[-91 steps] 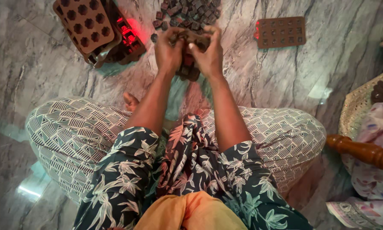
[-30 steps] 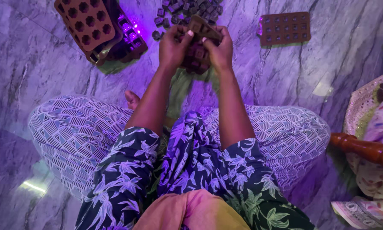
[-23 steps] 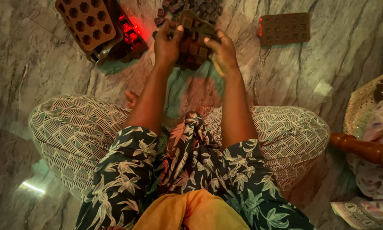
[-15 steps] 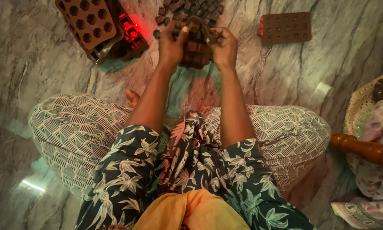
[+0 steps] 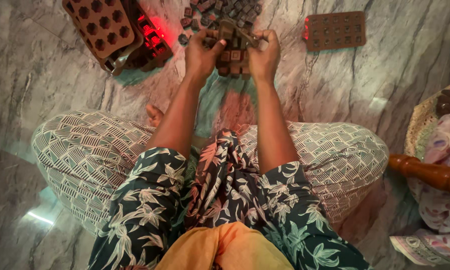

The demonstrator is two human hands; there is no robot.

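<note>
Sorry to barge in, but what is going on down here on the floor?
A person sits cross-legged on the marble floor, gripping a brown chocolate mould with the left hand and right hand over a heap of small chocolate pieces. Another flat mould lies to the right, and a stack of moulds sits to the left beside a red glow.

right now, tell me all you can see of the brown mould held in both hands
The brown mould is a soft-looking, rubbery tray with rows of small square cups. It is bent and twisted, its top edge curled over. The left hand grips its left side and the right hand its right side, holding it just above the marble floor. Small dark square pieces lie on the floor just beyond it. Whether its cups are full I cannot tell.
</note>
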